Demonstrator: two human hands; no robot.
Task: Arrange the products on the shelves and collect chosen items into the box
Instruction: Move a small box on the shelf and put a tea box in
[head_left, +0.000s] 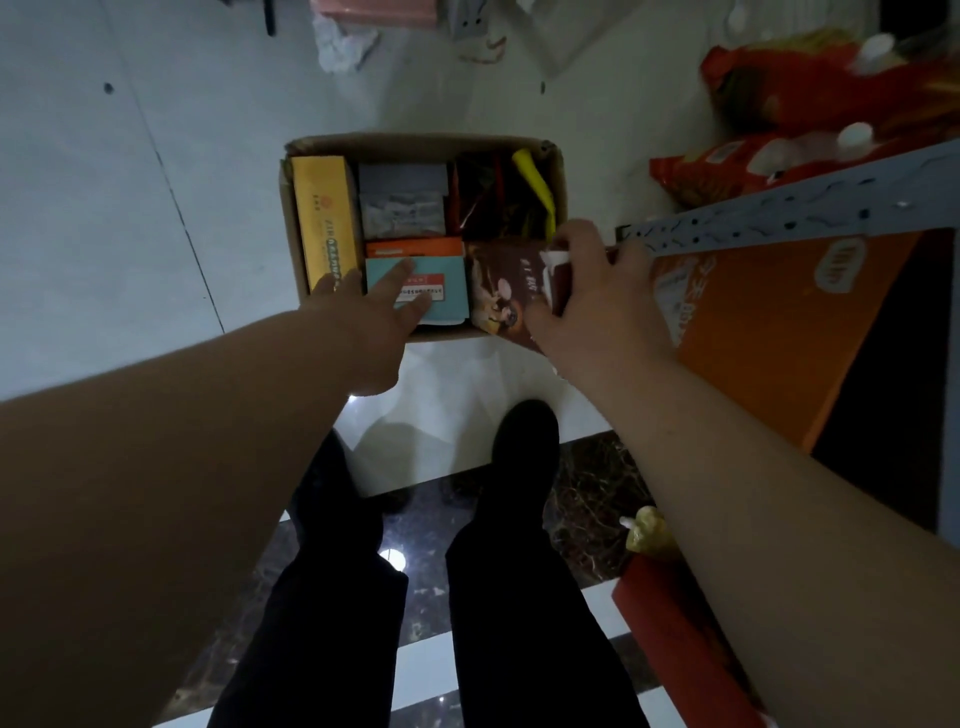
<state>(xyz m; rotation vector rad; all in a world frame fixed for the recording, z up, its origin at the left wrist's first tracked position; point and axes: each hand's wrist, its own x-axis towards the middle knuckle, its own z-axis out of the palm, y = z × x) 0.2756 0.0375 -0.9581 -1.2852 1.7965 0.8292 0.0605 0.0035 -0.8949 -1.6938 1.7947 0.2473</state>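
A cardboard box (415, 143) stands on the floor ahead of my feet, packed with products. Inside lie a long yellow carton (324, 218) at the left, a grey pack (402, 200), an orange pack (413, 248), a teal pack (449, 291) and dark red-and-yellow snack bags (501, 200). My left hand (371, 325) hovers over the teal pack with fingers spread and nothing in it. My right hand (597, 301) grips a brown snack bag (501, 296) at the box's near right corner, its top edge pinched between the fingers.
A grey perforated metal shelf (810, 208) runs along the right. On it lie a large orange carton (769, 332) and red snack bags (789, 98). A lower shelf holds a red box (675, 639). My legs and a black shoe (524, 447) stand on glossy tiles.
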